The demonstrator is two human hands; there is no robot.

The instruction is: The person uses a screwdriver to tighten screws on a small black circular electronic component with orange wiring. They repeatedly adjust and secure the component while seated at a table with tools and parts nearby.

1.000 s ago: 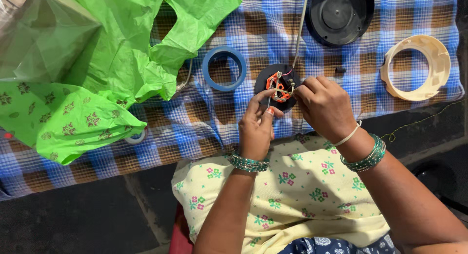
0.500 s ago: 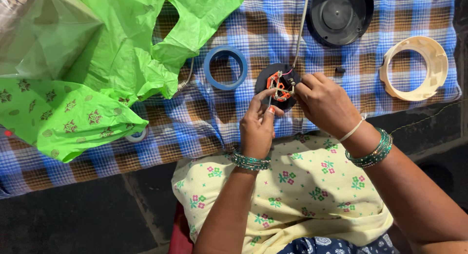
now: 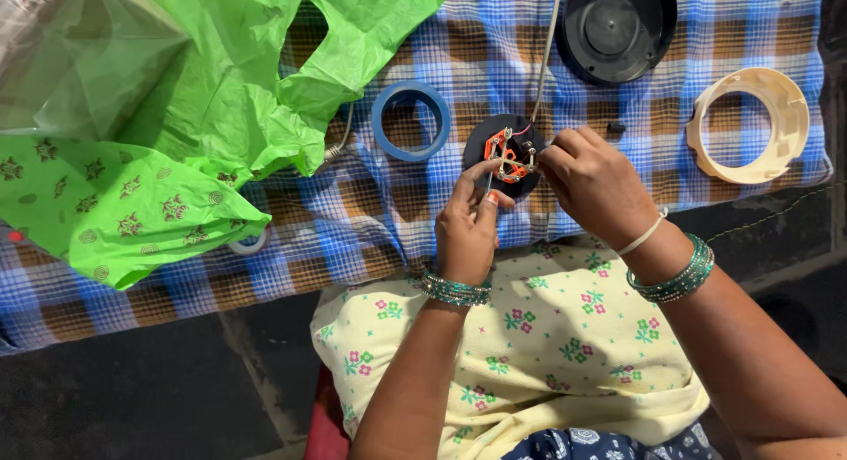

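Observation:
A small black round disc [image 3: 483, 141] with orange parts and metal contacts on it is held over the checked cloth [image 3: 371, 213]. My left hand [image 3: 468, 226] pinches its lower edge with thumb and fingers. My right hand [image 3: 600, 186] grips its right side, fingertips on the orange parts. A thin grey wire [image 3: 545, 50] runs from the disc toward the top of the view. Both wrists wear green bangles.
A blue tape ring [image 3: 411, 120] lies left of the disc. A black round cover [image 3: 618, 28] sits at the top, a cream plastic ring [image 3: 748, 125] at the right. Green plastic bags [image 3: 176, 116] fill the left. Dark floor lies below the cloth.
My hands and the disc stay almost in place; the fingers have shifted only slightly on the orange parts.

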